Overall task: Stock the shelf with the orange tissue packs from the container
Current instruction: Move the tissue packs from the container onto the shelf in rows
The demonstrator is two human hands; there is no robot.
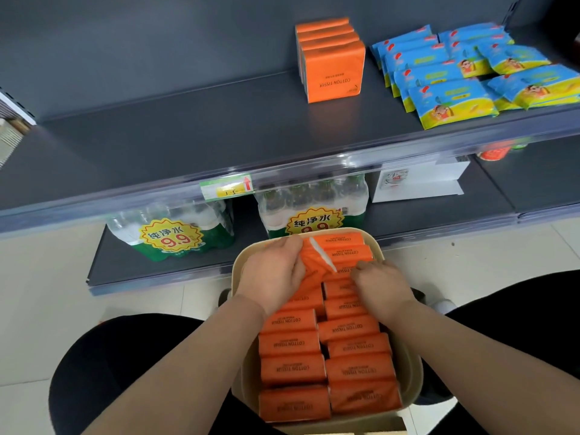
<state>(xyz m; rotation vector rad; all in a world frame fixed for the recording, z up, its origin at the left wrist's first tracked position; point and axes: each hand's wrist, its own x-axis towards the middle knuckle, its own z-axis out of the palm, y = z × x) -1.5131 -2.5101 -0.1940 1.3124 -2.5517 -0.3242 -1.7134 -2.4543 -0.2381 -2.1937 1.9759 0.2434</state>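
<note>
Orange tissue packs [292, 368] are laid flat in two columns in the beige container [409, 372], which is set between the person's knees, over the floor in front of the shelving. One crumpled pack [314, 262] at the far end of the container is gripped by the left hand [270, 271], fingers and thumb curled round its left side; a white strip is seen across its wrapper. The right hand [379, 284] is placed just beside it, fingers bent down onto the packs. Whether anything is pinched there cannot be told.

On the upper shelf [188, 127], a row of upright orange packs [332, 67] is stood front to back, right of centre. Blue wipe packs [452, 98] are stacked overlapping, just to the right of that row. A price tag [226, 188] is clipped into the shelf's front rail. On the lower shelf, shrink-wrapped water bottle packs [169, 233] and a white box [417, 180] are seen.
</note>
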